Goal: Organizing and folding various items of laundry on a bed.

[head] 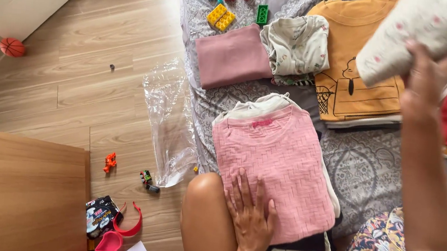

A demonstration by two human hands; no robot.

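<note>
**Folded clothes under both hands**

Pink knitted sweater (275, 159), folded square, tops a small pile on the grey patterned bedspread (364, 169), just ahead of the person's bare knee. The left hand (249, 215) lies flat on the sweater's near edge, fingers spread, its grip wide open and closed on nothing. The right hand (424, 86) is raised over the bed at upper right, its grip clamped on a white garment with small pink dots (419, 30), which hangs above an orange cartoon-print shirt (353, 73) lying folded. Left of that shirt sit a crumpled cream printed garment (297, 47) and a folded mauve cloth (232, 56). Coloured building bricks (223, 7) are scattered at the bed's far end. A clear plastic bag (168, 119) lies on the wooden floor beside the bed.
</note>
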